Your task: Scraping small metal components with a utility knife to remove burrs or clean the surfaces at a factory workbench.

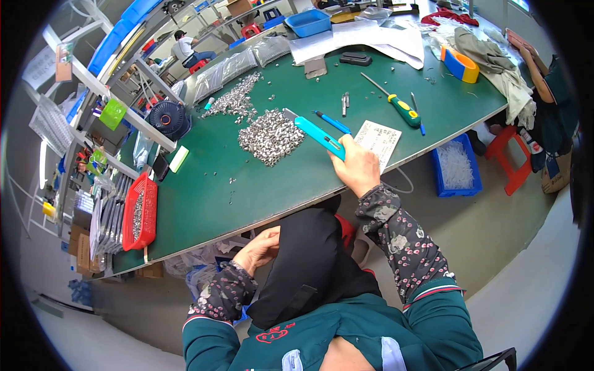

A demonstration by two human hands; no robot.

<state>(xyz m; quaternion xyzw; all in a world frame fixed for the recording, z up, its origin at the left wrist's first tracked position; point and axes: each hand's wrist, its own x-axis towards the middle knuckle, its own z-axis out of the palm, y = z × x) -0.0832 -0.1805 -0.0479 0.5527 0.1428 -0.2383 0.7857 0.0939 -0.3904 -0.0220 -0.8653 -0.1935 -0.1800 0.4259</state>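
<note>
My right hand (pixel 359 166), at the table's near edge, is closed round the teal handle of a utility knife (pixel 318 136). The knife points left and away, and its blade tip is over the right edge of a heap of small silvery metal rings (pixel 270 139). Just beyond the handle lies a blue pen (pixel 332 121). A printed card (pixel 378 141) sits right beside my right hand. My left hand (pixel 260 248) is low, below the table edge, against my black-trousered leg. Its fingers are curled together and partly hidden, and what they hold, if anything, does not show.
On the green table (pixel 198 204) are a second heap of metal parts (pixel 238 99), a red basket (pixel 141 213), a screwdriver (pixel 402 108), a tape roll (pixel 460 65) and a small fan (pixel 169 119). A blue crate (pixel 456 167) and red stool (pixel 510 157) stand right.
</note>
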